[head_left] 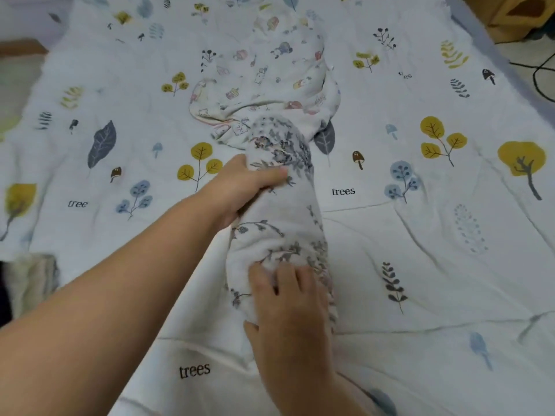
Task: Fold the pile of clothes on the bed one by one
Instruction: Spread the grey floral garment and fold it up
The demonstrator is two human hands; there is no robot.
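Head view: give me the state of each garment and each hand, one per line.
Grey floral garment: bunched lengthwise, unfolded, gripped by both hands.
Cartoon-print garment: crumpled, unfolded, lying on the bedsheet, untouched.
Left hand: grips the floral garment's middle.
Right hand: fingers curled into its near end.

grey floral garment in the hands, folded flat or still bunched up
Bunched, not folded. The grey floral garment runs as a rumpled roll, the left hand gripping its middle and the right hand gripping its near end.
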